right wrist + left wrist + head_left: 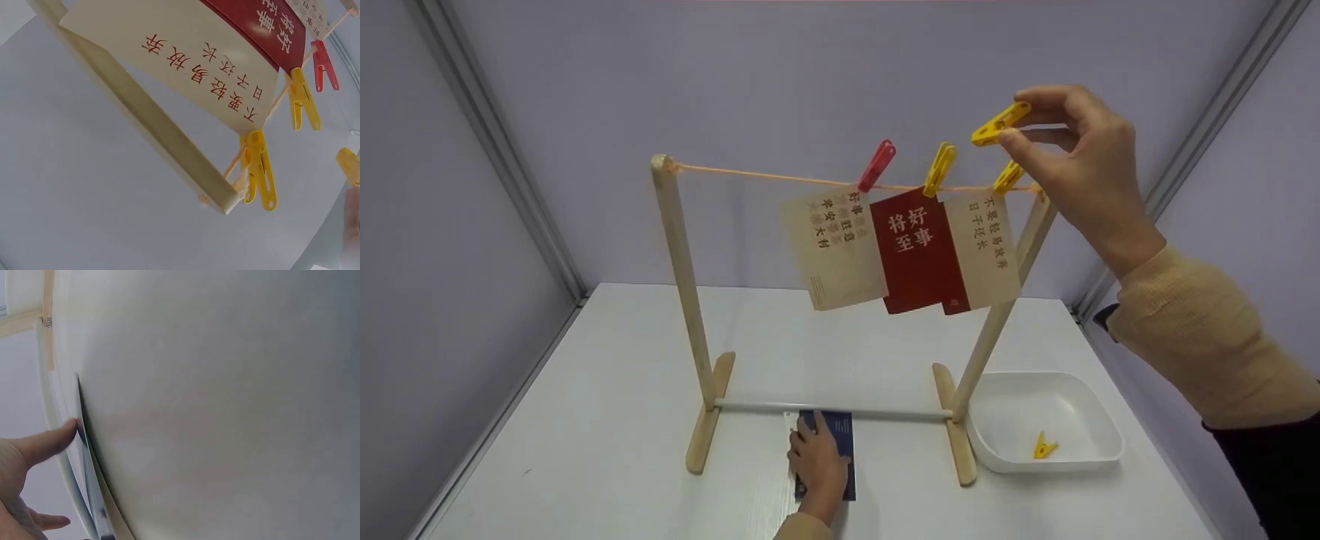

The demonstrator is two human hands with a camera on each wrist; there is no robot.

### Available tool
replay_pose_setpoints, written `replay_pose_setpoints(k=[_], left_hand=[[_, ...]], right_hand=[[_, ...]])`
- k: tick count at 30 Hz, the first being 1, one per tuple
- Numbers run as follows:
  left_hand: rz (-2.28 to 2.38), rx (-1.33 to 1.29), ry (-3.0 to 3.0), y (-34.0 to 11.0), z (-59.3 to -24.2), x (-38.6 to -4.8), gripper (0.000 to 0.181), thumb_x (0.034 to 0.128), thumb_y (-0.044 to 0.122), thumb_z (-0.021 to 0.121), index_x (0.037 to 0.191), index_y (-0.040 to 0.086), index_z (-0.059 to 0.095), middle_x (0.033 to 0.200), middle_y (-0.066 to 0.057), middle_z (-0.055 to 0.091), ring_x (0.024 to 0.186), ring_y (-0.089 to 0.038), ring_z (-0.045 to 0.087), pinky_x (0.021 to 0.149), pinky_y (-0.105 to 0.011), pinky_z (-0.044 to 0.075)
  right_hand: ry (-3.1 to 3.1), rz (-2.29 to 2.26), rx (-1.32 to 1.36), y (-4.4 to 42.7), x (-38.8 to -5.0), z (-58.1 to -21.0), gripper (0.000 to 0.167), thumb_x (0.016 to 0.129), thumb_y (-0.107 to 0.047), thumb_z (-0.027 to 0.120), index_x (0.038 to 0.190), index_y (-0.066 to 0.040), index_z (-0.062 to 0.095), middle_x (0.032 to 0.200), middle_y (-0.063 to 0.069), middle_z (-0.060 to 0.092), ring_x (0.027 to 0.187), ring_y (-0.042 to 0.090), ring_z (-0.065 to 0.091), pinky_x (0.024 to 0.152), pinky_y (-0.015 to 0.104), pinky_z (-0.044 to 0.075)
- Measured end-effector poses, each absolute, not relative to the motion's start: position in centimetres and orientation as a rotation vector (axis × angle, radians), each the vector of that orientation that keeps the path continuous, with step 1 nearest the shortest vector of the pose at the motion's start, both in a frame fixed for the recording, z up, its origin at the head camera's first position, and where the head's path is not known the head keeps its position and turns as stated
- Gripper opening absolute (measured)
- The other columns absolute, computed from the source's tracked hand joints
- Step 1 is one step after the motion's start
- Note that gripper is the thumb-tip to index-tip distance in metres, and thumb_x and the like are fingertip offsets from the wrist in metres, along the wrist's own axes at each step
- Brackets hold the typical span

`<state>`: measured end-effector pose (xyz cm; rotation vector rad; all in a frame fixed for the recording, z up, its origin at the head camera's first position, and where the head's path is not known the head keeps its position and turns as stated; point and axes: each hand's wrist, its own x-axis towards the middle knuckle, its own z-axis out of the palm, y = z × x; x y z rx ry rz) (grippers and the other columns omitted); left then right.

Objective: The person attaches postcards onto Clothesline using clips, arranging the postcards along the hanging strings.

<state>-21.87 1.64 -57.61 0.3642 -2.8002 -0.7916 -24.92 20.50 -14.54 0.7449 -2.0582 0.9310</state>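
Observation:
My right hand pinches a yellow clothespin between thumb and fingers, above the right end of an orange string. In the right wrist view that held clothespin is cut off by the edge. Below, my left hand lies with spread fingers on a dark blue card on the table; a pale edge shows beside it. The left wrist view has the thumb touching the card's face, seen nearly edge-on. On the string hang a cream card, a red card and another cream card.
A red clothespin and two yellow ones sit on the string. A wooden stand carries it, with a pale crossbar low down. Right of the stand is a white tub holding one yellow clothespin.

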Motion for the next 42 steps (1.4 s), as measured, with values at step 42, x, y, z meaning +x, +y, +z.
replay_pose_setpoints(k=[42], left_hand=[[-1.825,0.325,-1.759,-11.0,-43.3,-19.6,0.035,0.0863,-0.005,0.058,0.12,-0.005,0.05,0.109,-0.016,0.056,0.09,-0.018,0.057,0.076,-0.018,0.047]], right_hand=[[-2.223,1.011,0.771,14.8,-26.6,-13.9,0.034,0.086,-0.013,0.065,0.116,0.002,0.056,0.104,0.012,0.061,0.095,0.017,0.059,0.084,0.023,0.046]])
